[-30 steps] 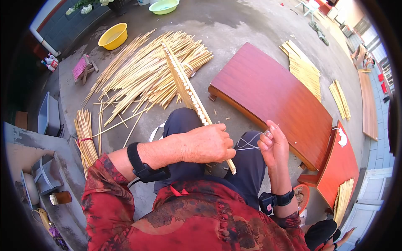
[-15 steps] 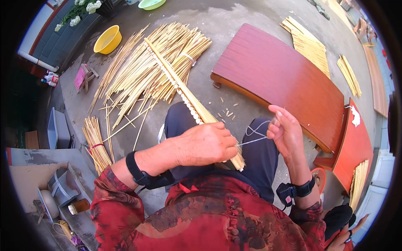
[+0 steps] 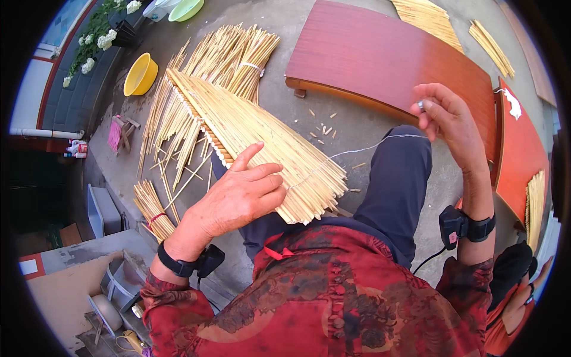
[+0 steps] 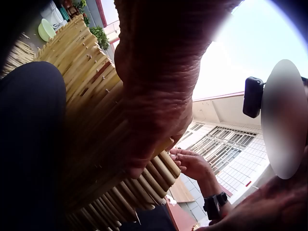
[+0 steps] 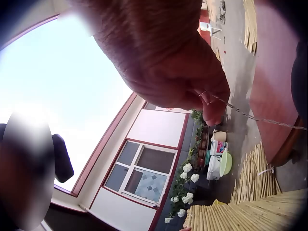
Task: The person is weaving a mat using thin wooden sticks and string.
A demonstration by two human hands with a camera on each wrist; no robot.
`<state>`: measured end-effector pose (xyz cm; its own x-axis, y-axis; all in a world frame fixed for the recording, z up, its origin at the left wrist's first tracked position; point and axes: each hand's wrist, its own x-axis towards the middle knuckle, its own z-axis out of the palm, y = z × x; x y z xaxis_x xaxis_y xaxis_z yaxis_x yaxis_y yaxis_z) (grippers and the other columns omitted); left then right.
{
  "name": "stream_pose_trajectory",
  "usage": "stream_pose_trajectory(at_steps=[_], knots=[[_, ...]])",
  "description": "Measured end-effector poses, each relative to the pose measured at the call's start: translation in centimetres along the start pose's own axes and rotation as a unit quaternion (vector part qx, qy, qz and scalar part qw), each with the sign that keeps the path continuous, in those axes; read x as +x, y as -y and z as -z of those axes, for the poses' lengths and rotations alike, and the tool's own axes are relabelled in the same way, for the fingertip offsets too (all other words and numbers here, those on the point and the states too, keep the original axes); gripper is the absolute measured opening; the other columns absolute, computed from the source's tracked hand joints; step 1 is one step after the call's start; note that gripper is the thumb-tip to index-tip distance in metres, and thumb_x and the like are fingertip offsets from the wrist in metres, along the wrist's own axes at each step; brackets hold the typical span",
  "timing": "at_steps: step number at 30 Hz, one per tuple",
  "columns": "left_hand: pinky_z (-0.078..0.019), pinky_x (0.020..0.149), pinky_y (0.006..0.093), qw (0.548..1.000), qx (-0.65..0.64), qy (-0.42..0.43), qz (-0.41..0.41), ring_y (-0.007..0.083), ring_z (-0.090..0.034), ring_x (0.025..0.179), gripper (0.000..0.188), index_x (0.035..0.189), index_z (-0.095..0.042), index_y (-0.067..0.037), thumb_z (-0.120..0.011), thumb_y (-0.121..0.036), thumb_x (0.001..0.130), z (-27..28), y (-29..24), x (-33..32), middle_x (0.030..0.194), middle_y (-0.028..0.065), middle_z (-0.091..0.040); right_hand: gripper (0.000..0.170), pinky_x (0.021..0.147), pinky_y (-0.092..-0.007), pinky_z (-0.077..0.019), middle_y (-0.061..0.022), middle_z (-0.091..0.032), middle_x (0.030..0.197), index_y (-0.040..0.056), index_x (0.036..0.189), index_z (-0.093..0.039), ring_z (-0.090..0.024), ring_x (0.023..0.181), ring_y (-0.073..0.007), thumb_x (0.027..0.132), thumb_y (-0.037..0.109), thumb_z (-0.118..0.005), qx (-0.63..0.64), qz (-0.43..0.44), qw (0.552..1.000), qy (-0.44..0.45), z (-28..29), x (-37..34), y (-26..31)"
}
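Stalk mat (image 3: pixel 285 143): Lies slantwise across your lap, its fanned ends toward your body on the right, its narrow end pointing away.
Thread (image 3: pixel 410 135): Runs from the mat, just beside your left fingers, across to your right hand. It sags a little over the trouser leg (image 3: pixel 398 178) and is not drawn tight.
Step in hand: Judged to be pulling the binding thread through the stalks.
Advised pull: Draw smoothly, in line with the stitch, until the slack is out. A jerk could snap the thread or crowd the stalks out of order.
Advised bracing: Press the mat beside the stitch with your left hand, and square the stalks before tightening. Check that no loop catches on a stalk tip.
Left grip (image 3: pixel 241 196): Judged a light hold on the mat. Fingers lie over the top face, the index finger lifted apart; in the left wrist view the thumb appears against the other face.
Right grip (image 3: pixel 449 122): Raised well apart from the mat, fingertips together, pinching the thread. Whether a needle is also held, you cannot tell from these views.
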<state>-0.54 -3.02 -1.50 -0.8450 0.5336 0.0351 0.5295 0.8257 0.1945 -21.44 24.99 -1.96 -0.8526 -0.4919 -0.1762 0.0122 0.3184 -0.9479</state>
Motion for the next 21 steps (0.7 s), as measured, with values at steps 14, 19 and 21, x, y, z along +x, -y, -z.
stream_pose_trajectory(at_steps=[14, 19, 21], knots=[[-0.0396, 0.097, 0.0420, 0.989, 0.004, -0.071, 0.133, 0.0222, -0.058, 0.105, 0.024, 0.092, -0.061, -0.007, -0.063, -0.008, 0.069, -1.0, -0.3, -5.3, 0.105, 0.0061, -0.061, 0.020, 0.069, -0.0355, -0.0495, -0.0147, -0.064, 0.086, 0.0013, 0.104, -0.061, -0.063, 0.076, -0.0310, 0.086, 0.008, -0.057, -0.069, 0.193, 0.915, 0.347, -15.1, -3.1, -3.5], [-0.0414, 0.094, 0.0387, 0.990, 0.003, -0.036, 0.140, 0.0227, -0.058, 0.106, 0.023, 0.093, -0.060, -0.006, -0.060, -0.008, 0.070, -0.6, 0.0, -4.8, 0.107, 0.0074, -0.061, 0.020, 0.058, -0.0315, -0.0501, -0.0109, -0.063, 0.078, 0.0016, 0.108, -0.058, -0.064, 0.066, -0.0198, 0.089, 0.007, -0.051, -0.019, 0.055, 0.898, 0.437, -15.3, -2.3, -3.6], [-0.0412, 0.094, 0.0392, 0.994, 0.009, 0.006, 0.111, 0.0230, -0.058, 0.107, 0.022, 0.093, -0.059, -0.005, -0.059, -0.010, 0.072, -0.2, 0.1, -4.6, 0.109, 0.0077, -0.062, 0.022, 0.052, -0.0278, -0.0496, -0.0087, -0.062, 0.075, 0.0019, 0.111, -0.056, -0.061, 0.061, -0.0135, 0.092, 0.006, -0.046, 0.023, -0.046, 0.882, 0.468, -15.4, -2.3, -3.5]])
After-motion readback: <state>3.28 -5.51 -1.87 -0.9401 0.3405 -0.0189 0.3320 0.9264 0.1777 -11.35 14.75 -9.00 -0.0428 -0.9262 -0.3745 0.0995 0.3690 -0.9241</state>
